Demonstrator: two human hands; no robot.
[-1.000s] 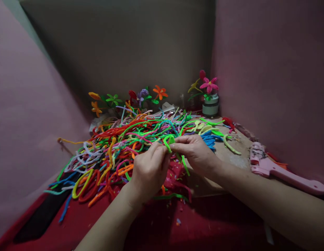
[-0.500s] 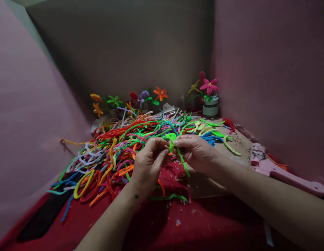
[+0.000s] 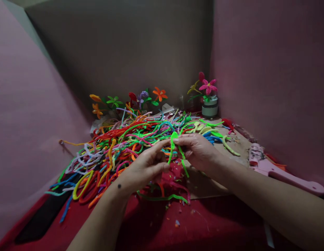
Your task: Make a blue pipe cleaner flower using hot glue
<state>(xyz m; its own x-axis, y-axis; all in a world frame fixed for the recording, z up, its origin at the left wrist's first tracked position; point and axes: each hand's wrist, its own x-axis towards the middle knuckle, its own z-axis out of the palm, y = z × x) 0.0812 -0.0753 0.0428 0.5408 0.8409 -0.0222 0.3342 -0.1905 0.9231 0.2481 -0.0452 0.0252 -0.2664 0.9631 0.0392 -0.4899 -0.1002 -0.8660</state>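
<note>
A bright green pipe cleaner (image 3: 174, 136), bent into a small loop with two ends hanging down, is pinched between the thumb and fingertips of my right hand (image 3: 201, 151). My left hand (image 3: 146, 165) is just to the left of it, thumb and index finger spread apart. The left index fingertip reaches to the loop and seems to touch it. One loose green end hangs by the left thumb tip. Behind both hands lies a big tangled pile of coloured pipe cleaners (image 3: 125, 129).
Pipe-cleaner flowers stand at the back, including an orange flower (image 3: 160, 93) and a pink flower (image 3: 208, 87) in a pale pot (image 3: 209, 107). A pink glue gun (image 3: 284, 174) lies at the right. Fuzz scraps dot the red cloth (image 3: 151, 226); a black strip (image 3: 39, 219) lies left.
My left thumb and index finger have come apart and off the green pipe cleaner's pinch. Its loop now looks narrower, with an end hanging on the left. My right hand keeps its pinch.
</note>
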